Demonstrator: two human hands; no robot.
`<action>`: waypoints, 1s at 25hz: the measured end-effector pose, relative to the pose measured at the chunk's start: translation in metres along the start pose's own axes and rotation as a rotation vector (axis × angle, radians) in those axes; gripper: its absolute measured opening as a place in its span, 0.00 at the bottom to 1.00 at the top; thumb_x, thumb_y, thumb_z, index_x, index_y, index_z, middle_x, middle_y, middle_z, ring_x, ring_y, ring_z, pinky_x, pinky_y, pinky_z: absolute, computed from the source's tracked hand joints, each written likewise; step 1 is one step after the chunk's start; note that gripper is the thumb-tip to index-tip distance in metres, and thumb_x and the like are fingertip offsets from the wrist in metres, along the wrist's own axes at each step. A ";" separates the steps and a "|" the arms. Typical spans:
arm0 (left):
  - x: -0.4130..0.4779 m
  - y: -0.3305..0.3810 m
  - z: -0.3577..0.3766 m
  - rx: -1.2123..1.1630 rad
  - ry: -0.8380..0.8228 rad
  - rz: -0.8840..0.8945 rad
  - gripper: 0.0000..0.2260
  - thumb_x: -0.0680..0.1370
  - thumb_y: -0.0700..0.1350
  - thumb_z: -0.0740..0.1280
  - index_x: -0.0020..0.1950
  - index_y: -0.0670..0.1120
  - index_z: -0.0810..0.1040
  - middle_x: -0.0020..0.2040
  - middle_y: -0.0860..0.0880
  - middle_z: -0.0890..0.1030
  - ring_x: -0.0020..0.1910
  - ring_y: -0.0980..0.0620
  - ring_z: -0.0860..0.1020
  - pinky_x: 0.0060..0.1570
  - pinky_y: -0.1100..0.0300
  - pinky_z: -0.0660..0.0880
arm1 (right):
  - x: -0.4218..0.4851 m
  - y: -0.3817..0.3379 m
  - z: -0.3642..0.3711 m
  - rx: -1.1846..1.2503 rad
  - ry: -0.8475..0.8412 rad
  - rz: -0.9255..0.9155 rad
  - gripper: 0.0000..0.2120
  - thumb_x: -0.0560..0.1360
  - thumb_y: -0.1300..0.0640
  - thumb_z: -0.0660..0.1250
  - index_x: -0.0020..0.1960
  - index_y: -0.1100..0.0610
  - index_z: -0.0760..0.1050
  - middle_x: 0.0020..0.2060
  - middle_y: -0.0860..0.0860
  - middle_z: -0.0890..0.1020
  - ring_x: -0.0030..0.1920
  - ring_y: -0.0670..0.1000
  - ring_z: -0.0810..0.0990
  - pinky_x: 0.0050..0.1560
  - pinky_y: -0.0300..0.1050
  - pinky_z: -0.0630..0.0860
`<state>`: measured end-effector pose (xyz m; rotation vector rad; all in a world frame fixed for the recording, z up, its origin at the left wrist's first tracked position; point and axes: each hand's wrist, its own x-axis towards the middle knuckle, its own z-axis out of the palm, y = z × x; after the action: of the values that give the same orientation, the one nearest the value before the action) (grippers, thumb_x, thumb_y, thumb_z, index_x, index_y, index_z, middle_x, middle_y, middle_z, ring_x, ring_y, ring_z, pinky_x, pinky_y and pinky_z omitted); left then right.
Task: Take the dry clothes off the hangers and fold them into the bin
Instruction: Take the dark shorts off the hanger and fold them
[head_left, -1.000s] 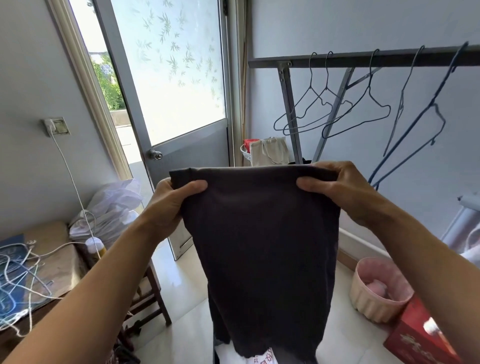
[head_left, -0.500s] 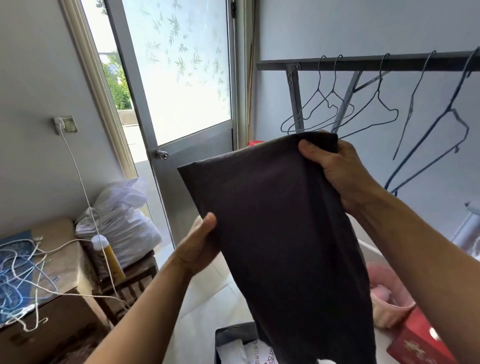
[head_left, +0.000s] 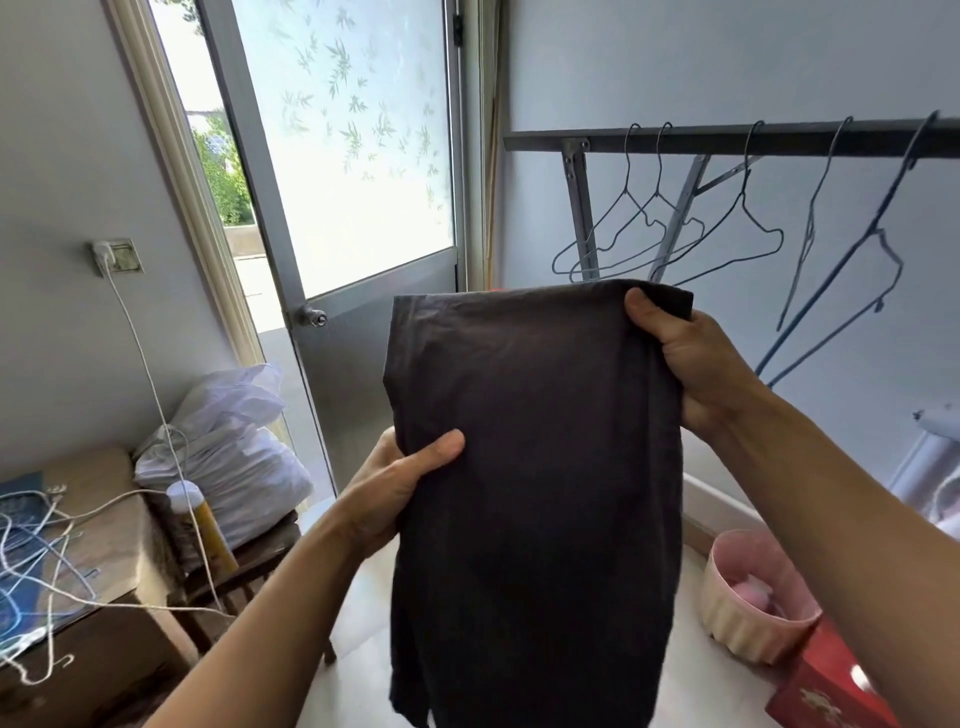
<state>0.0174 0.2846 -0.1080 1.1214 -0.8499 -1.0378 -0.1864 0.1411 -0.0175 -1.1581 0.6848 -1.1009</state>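
Head view:

- The dark garment (head_left: 535, 467) is off its hanger and held in the air in front of the person, between the door (head_left: 353, 208) and the drying rail (head_left: 727, 141). It hangs as a long, narrow panel with a straight top edge, which suggests that at least one lengthwise fold is made.
- The right hand (head_left: 691, 358) grips the upper right corner of the garment: the thumb lies on the front face and the fingers curl behind the cloth.
- The left hand (head_left: 395, 483) grips the left edge at mid-height: the thumb presses on the front face and the fingers are hidden behind the cloth.
- The lower end of the garment hangs free and runs out of the frame at the bottom.
- Five wire hangers (head_left: 649, 228) hang on the rail, all bare. The rail continues past the right edge of the frame, so it cannot be told whether more clothes remain.
- The bin cannot be identified. A ribbed pink tub (head_left: 727, 613) stands on the floor at the lower right, just beside a red box (head_left: 826, 691); whether it serves as the bin cannot be told.
- Judgement: the removal step is done for all visible hangers. The crosswise folds of this garment and its placement in the bin remain.
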 end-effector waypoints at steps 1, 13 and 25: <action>-0.001 0.006 0.000 0.002 0.008 -0.001 0.14 0.71 0.43 0.70 0.55 0.41 0.81 0.52 0.43 0.85 0.48 0.48 0.85 0.44 0.58 0.82 | 0.002 0.000 -0.002 0.032 -0.008 0.037 0.11 0.76 0.51 0.68 0.48 0.59 0.80 0.40 0.54 0.86 0.40 0.51 0.86 0.36 0.45 0.81; 0.013 0.037 -0.001 -0.026 0.204 -0.018 0.05 0.78 0.41 0.68 0.47 0.40 0.83 0.41 0.44 0.86 0.37 0.49 0.84 0.37 0.58 0.82 | -0.019 0.072 -0.012 -0.090 -0.294 0.214 0.10 0.73 0.62 0.69 0.53 0.62 0.81 0.50 0.62 0.84 0.47 0.56 0.84 0.53 0.50 0.81; 0.014 0.042 -0.005 -0.049 0.107 -0.098 0.05 0.78 0.40 0.67 0.51 0.41 0.81 0.43 0.45 0.86 0.40 0.50 0.85 0.38 0.58 0.82 | -0.008 0.071 -0.014 -0.163 0.006 0.292 0.08 0.69 0.65 0.63 0.48 0.62 0.73 0.43 0.61 0.79 0.45 0.58 0.79 0.54 0.57 0.77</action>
<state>0.0349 0.2773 -0.0683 1.1757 -0.6868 -1.0640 -0.1786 0.1443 -0.0897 -1.1496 0.9308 -0.8136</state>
